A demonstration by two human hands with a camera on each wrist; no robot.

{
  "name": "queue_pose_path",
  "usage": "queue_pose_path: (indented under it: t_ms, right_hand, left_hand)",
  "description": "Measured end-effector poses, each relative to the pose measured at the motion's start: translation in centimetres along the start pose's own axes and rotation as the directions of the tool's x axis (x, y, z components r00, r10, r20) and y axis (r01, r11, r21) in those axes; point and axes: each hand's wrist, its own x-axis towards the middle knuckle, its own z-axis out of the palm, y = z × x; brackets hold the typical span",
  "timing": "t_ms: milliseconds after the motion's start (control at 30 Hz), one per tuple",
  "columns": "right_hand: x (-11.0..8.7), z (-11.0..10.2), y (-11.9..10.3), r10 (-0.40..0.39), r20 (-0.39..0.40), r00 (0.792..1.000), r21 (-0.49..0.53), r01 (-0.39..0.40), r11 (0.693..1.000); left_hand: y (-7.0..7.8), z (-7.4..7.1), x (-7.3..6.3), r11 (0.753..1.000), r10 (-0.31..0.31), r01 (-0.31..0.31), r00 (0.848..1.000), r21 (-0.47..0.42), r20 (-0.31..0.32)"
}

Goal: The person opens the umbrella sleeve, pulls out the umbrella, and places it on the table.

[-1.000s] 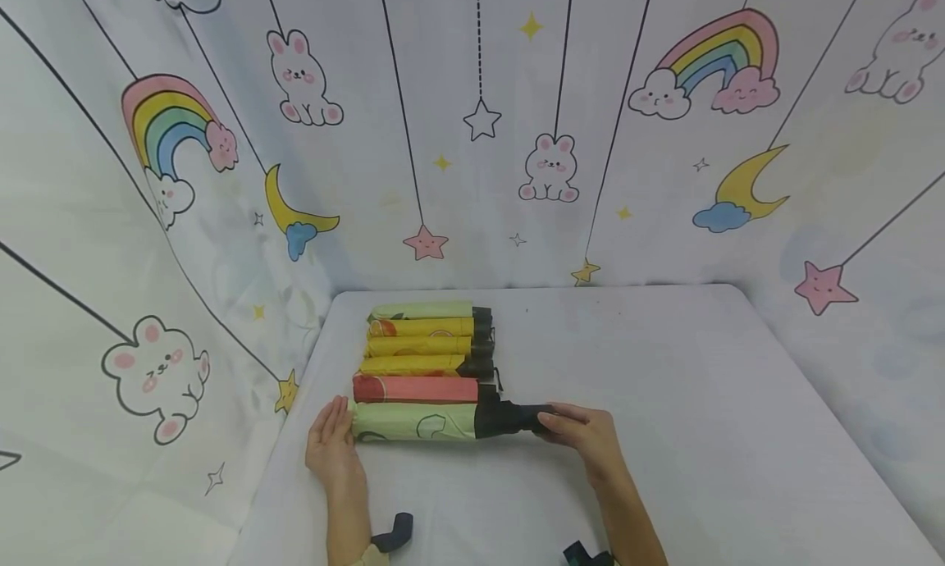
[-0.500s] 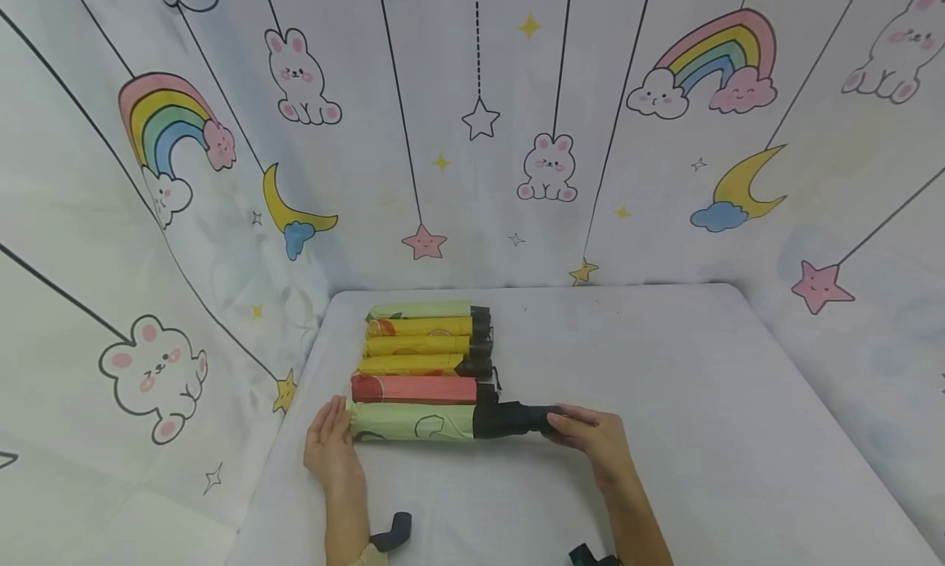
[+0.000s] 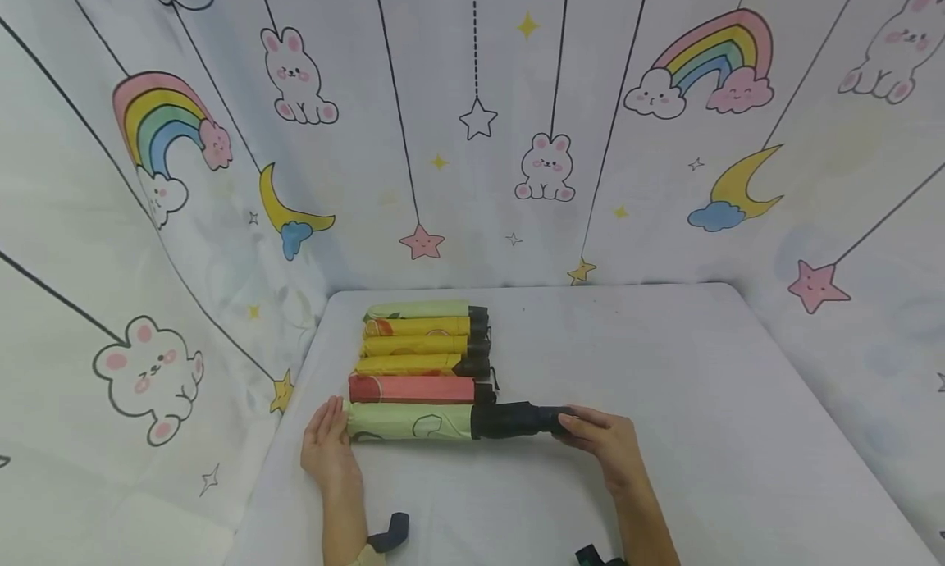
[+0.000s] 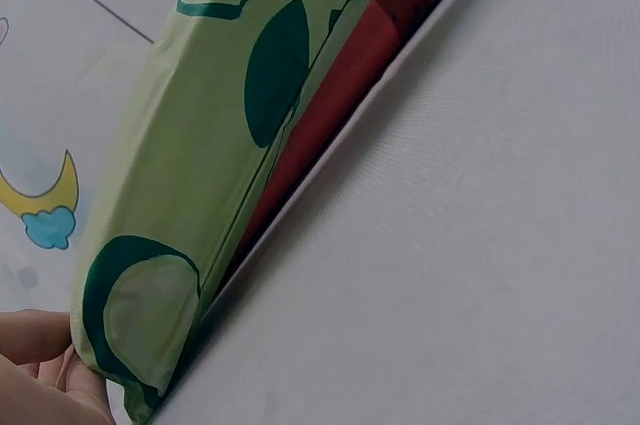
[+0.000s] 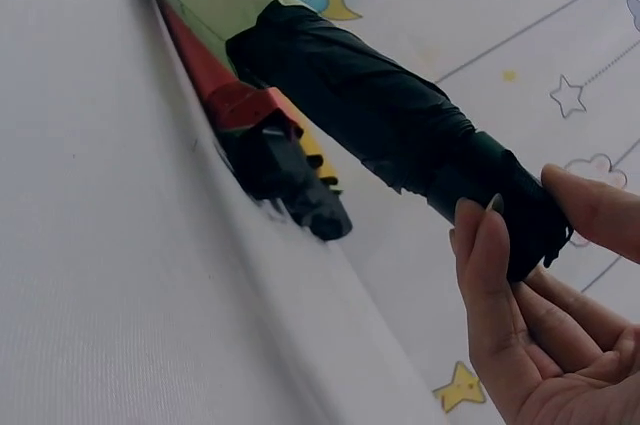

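A folding umbrella (image 3: 517, 419) lies crosswise on the table, its dark end sticking out of a light green sleeve (image 3: 409, 422) with dark green shapes. My left hand (image 3: 325, 447) pinches the closed left end of the sleeve (image 4: 150, 195); part of the fingers is hidden behind it. At the other end, my right hand (image 3: 605, 443) grips the umbrella's black handle between thumb and fingers. In the right wrist view the dark umbrella (image 5: 350, 95) shows loosely folded cloth between handle and sleeve. Just behind it lies a red sleeved umbrella (image 3: 413, 390).
Farther back, several yellow sleeved umbrellas (image 3: 413, 346) and one pale green umbrella (image 3: 417, 309) lie in a row, black ends to the right. White cloth covers the table (image 3: 664, 369). A patterned curtain (image 3: 458, 180) hangs behind and at the sides.
My right hand has moved a little to the right, drawing more of the black umbrella out of the green sleeve. The left hand stays at the sleeve's end.
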Motion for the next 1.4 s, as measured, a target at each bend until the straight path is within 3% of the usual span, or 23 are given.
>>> queue_pose_path:
  t_ms: [1400]
  right_hand:
    - [-0.8,-3.8,-0.6,0.001,-0.065,0.998,0.016,0.000,1.000]
  left_hand:
    - [1.0,0.2,-0.5,0.999,-0.043,0.044,0.999,-0.024,0.009]
